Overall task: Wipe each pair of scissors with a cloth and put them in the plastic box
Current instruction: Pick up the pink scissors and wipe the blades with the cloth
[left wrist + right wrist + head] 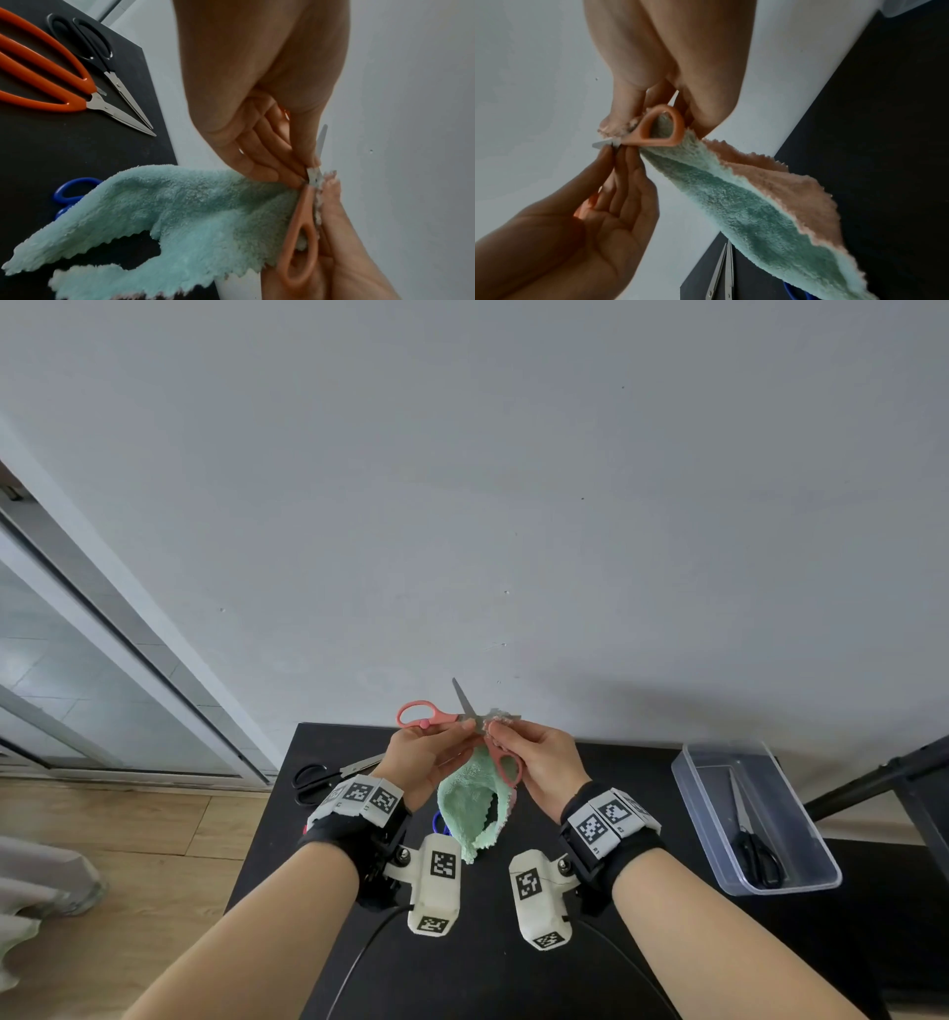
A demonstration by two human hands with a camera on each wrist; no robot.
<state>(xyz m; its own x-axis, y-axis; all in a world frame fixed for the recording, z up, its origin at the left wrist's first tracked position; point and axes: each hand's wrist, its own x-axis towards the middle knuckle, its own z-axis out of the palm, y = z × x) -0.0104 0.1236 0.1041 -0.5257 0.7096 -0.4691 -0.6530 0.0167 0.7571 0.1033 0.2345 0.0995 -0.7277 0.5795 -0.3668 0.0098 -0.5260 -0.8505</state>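
- My left hand [421,757] holds the pink scissors [452,719] in the air above the far edge of the black table [513,983], fingers closed on them near the pivot.
- The pink scissors are spread open. One blade points up and away toward the wall, leaning slightly left; its handle loop runs down toward me, in front of the cloth. The other handle loop lies out to the left, its long axis roughly level.
- The second blade runs right from the pivot and is covered by the cloth [475,806] where my right hand [539,765] pinches it between thumb and fingertips.
- The cloth is green on one face, pink on the other, with a zigzag edge; the rest hangs down from my right hand, between my wrists.
- The plastic box [801,883] stands on the table to my right, well apart from my hands. One pair of black-handled scissors [755,845] lies inside, blades pointing away from me.
- Black scissors [102,67] and orange scissors [51,77] lie side by side on the left of the table, blades toward the wall.
- A blue scissor handle [69,192] shows under the cloth.
- Writing: none readable; my wrist bands carry black-and-white square code markers only.
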